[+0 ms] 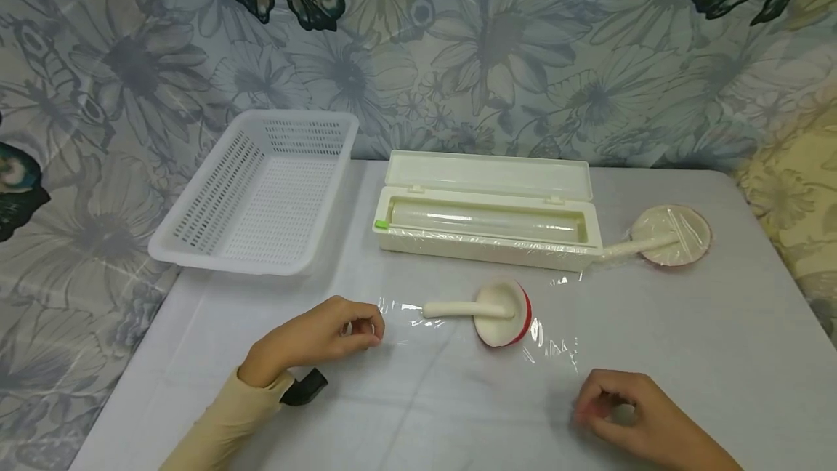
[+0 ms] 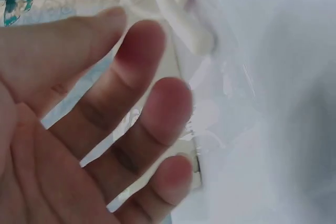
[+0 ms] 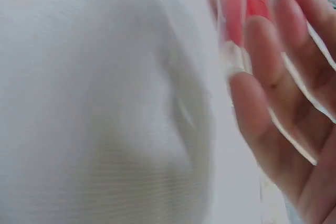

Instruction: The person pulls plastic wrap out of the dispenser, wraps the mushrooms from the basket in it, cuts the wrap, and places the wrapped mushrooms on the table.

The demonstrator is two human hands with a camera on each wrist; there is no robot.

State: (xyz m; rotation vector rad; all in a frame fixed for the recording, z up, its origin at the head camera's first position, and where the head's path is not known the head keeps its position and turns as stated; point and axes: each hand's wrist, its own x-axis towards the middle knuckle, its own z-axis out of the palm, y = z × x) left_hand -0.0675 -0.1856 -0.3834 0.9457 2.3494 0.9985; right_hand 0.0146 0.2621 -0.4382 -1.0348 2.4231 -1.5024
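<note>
A ladle [image 1: 495, 313] with a cream inside, a red outer bowl and a short handle lies on a sheet of clear cling film [image 1: 552, 340] on the table. My left hand [image 1: 327, 329] hovers by the film's left edge, near the handle end, fingers loosely bent and thumb close to the index finger. In the left wrist view, nothing shows between those fingers [image 2: 168, 111]. Nearer the front right, my right hand [image 1: 631, 413] stays apart from the ladle, with loosely bent fingers and nothing visibly held. Its wrist view shows the red bowl [image 3: 244, 6] beyond the fingertips.
Behind the ladle stands a cream cling film dispenser [image 1: 487, 249], its lid [image 1: 487, 174] raised and a roll inside. A second ladle [image 1: 673, 235], wrapped in film, lies at its right end. At the back left sits a white perforated basket [image 1: 261, 264].
</note>
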